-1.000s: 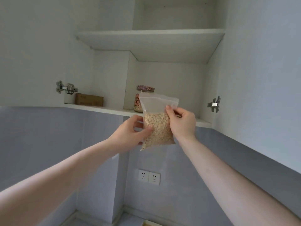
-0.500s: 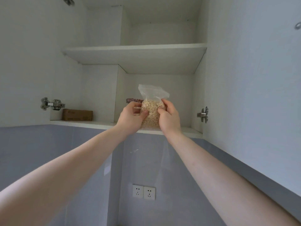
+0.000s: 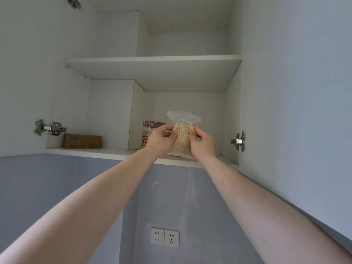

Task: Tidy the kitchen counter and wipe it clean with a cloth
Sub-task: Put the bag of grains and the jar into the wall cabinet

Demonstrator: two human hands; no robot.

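Now both hands' grip, left hand (image 3: 159, 141) and right hand (image 3: 202, 144), clasp oat bag (image 3: 181, 138); jar (image 3: 147, 134) behind, box (image 3: 82, 141) left.

Clear bag (image 3: 182, 121) of beige flakes, brown box (image 3: 82, 141), jar (image 3: 147, 139) with speckled lid and orange lettering, white cabinet shelves (image 3: 152, 59) — grey-blue wall (image 3: 57, 178), 2 white sockets (image 3: 165, 236).

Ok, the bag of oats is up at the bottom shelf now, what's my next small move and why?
Probably let go and draw both hands back. The bag of oats already seems to stand on the bottom shelf beside the jar, with the left hand and right hand gripping its sides.
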